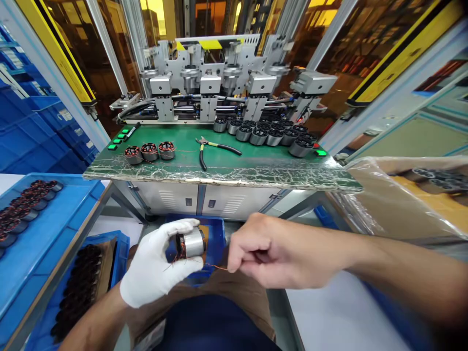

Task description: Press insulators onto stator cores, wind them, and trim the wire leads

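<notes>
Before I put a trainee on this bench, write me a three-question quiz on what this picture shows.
1. What is the left hand holding?
2. True or false: the right hand wears a glove.
3. Fill in the number: on the green table, ___ wired rings stand left of the pliers.

Key:
1. A metal coil.
2. False; it is bare and pinches a thin wire.
3. Three.

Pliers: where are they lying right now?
In the head view, the pliers lie mid-table on the green tabletop, between three wire-wound rings on the left and a cluster of dark-topped metal rings to the right.
</notes>
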`<control>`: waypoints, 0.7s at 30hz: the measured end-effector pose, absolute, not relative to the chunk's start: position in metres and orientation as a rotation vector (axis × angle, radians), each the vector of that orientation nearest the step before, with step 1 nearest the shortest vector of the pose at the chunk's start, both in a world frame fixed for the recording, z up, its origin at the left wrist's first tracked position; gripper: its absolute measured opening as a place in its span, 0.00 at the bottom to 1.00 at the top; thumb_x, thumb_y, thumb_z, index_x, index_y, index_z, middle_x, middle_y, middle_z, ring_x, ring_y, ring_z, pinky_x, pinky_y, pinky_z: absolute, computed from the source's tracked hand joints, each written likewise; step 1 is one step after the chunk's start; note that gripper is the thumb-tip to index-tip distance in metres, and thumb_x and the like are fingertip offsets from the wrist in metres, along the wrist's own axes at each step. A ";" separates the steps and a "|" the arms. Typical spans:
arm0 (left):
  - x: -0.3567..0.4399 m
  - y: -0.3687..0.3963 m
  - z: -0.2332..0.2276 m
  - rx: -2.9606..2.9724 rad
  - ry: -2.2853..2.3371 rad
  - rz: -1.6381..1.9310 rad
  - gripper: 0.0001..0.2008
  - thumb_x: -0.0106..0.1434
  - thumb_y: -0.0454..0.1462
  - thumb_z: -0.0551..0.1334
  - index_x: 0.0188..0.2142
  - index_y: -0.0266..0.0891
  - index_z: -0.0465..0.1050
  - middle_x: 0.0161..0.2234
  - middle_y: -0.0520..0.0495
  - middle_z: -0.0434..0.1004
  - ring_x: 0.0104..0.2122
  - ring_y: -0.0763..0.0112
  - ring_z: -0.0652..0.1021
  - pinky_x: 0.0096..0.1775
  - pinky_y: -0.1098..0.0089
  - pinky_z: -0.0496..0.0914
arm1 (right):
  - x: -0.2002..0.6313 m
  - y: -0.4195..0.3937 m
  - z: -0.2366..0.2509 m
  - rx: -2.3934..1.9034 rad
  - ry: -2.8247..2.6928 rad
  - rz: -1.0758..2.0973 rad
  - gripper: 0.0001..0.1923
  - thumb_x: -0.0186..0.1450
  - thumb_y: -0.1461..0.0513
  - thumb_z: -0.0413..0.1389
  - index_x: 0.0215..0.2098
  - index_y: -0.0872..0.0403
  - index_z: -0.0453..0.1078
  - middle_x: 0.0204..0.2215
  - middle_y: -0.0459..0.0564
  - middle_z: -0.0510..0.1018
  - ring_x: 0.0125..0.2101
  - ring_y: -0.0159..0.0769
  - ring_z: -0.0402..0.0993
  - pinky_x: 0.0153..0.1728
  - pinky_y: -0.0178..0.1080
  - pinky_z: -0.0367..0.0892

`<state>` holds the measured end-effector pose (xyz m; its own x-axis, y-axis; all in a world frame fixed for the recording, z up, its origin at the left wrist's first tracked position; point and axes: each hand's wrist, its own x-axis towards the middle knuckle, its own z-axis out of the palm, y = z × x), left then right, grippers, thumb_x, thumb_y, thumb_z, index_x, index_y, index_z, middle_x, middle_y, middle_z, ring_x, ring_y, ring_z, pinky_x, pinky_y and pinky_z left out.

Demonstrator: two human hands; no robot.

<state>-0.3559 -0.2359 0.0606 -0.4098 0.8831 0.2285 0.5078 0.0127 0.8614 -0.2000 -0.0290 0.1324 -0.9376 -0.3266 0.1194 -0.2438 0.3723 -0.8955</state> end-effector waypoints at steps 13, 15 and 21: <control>-0.361 -0.243 0.054 1.525 1.978 1.339 0.25 0.58 0.40 0.70 0.53 0.46 0.68 0.54 0.42 0.76 0.53 0.57 0.78 0.53 0.59 0.75 | -0.196 -0.014 0.088 -0.469 3.086 -1.257 0.06 0.68 0.66 0.56 0.43 0.58 0.73 0.35 0.50 0.78 0.34 0.29 0.73 0.36 0.31 0.66; -0.361 -0.242 0.058 1.707 2.190 1.167 0.27 0.59 0.41 0.69 0.57 0.46 0.65 0.53 0.42 0.78 0.50 0.58 0.79 0.52 0.60 0.75 | -0.200 -0.017 0.095 -0.365 3.271 -1.236 0.10 0.67 0.60 0.61 0.44 0.57 0.72 0.40 0.53 0.77 0.40 0.32 0.73 0.42 0.34 0.67; -0.356 -0.236 0.055 2.127 2.437 1.003 0.39 0.64 0.38 0.63 0.69 0.43 0.45 0.50 0.37 0.78 0.47 0.56 0.81 0.47 0.60 0.77 | -0.227 -0.058 0.099 -0.117 3.171 -1.525 0.14 0.61 0.57 0.66 0.31 0.57 0.68 0.27 0.44 0.72 0.28 0.27 0.66 0.31 0.31 0.62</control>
